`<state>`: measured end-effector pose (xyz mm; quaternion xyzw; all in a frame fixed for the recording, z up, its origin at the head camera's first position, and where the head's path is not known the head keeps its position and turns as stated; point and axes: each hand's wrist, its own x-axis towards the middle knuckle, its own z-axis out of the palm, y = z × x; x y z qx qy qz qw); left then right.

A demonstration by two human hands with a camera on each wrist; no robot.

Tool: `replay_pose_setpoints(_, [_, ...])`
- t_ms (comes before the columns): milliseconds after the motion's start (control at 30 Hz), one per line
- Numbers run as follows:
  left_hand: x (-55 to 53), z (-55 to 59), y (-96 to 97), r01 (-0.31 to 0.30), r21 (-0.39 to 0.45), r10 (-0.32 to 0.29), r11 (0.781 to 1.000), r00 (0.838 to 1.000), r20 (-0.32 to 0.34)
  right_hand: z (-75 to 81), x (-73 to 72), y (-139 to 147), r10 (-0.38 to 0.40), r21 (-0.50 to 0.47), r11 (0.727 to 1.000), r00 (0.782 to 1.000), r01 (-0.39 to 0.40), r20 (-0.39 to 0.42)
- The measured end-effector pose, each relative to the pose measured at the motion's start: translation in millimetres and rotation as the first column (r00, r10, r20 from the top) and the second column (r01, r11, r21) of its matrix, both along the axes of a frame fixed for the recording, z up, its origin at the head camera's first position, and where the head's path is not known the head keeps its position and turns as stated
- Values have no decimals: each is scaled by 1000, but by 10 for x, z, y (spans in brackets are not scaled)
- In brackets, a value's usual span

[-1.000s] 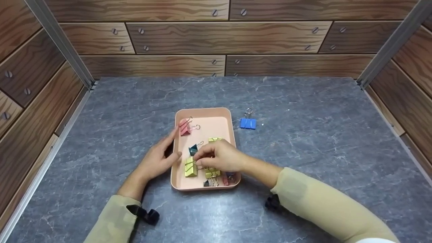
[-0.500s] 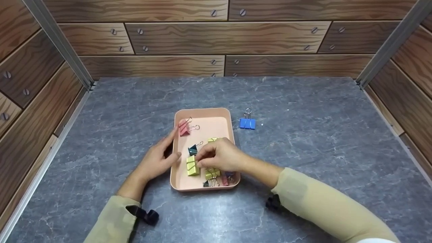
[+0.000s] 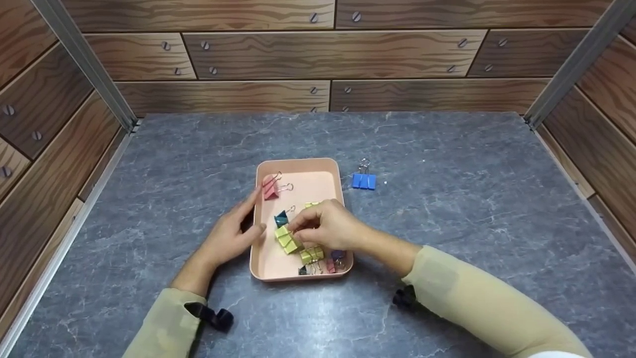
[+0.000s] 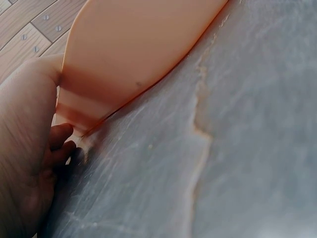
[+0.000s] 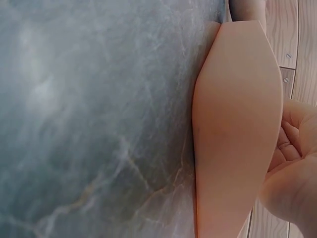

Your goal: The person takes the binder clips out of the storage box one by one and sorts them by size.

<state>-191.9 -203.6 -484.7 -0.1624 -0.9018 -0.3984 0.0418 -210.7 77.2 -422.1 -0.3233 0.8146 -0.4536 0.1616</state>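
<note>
A peach tray (image 3: 318, 183) stands on the table with several binder clips in it. My left hand (image 3: 226, 238) holds the tray's left wall, its thumb over the rim; the left wrist view has its other fingers against the outside of the tray wall (image 4: 124, 54). Over the tray my right hand (image 3: 333, 228) pinches a yellow binder clip (image 3: 286, 240) by its right side; whether by a wire handle is hidden. Close by lie a teal binder clip (image 3: 281, 219) and a second yellow clip (image 3: 312, 255). A pink clip (image 3: 271, 188) lies at the far left inside.
On the table right of the tray sits a blue binder clip (image 3: 363, 181). Small teal, pink and dark purple clips (image 3: 338, 254) crowd the tray's near right corner. Another yellow clip (image 3: 311, 204) is mostly covered by the right hand. Wood-patterned walls (image 3: 258, 54) enclose the table.
The pinched yellow clip has turned and shifted slightly right and away from me with the right hand. The teal clip has nudged a little left. The left hand keeps its place.
</note>
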Motion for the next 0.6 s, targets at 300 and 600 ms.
replay_pose_setpoints(300, [5, 1, 1, -11, -5, 11, 1000, 1000, 3, 26, -27, 58, 10, -31, 999, 1000, -11, -13])
replay_pose_setpoints(600, [3, 2, 1, -4, 4, 4, 1000, 1000, 3, 24, -69, 121, -25, -30, 999, 998, 23, -56])
